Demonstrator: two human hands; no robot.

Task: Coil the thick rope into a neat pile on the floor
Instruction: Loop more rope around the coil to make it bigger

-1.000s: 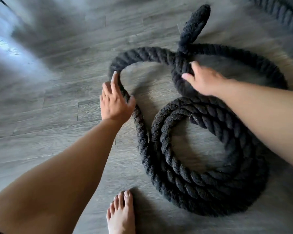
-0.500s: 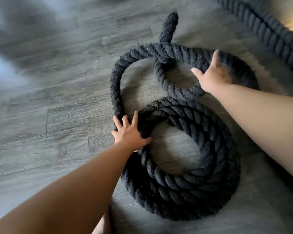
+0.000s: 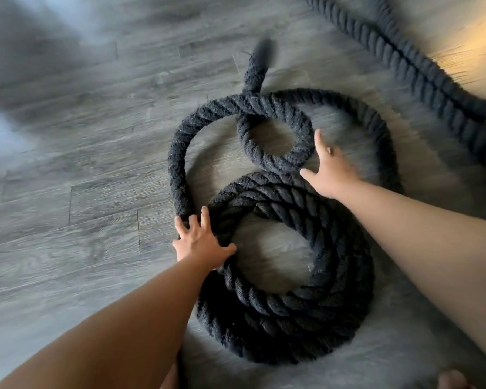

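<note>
The thick black rope (image 3: 177,164) is lying on the grey wood-plank floor (image 3: 82,192), and several of its turns are sitting stacked in a round coil (image 3: 286,307) close to the person. A single strand is leaving the coil's left edge and arcing away to the far side. There it is crossing a small loop (image 3: 275,164) that is touching the coil's far rim. The blurred rope end (image 3: 256,66) is sticking out beyond that loop, farther from the coil. A wider arc is sweeping round the coil's right side and passing behind the right forearm. Well beyond the coil, to the far right, another stretch of rope (image 3: 404,60) is running across the floor.

The left hand (image 3: 201,244) is resting flat on the coil's left edge with fingers spread and straight, gripping nothing. The right hand (image 3: 331,175) is hovering at the coil's far right rim, just beside the small loop. Its fingers are spread wide and blurred, and whether it is touching the rope cannot be told. Bare toes (image 3: 452,380) are showing on the near right side of the coil.
</note>
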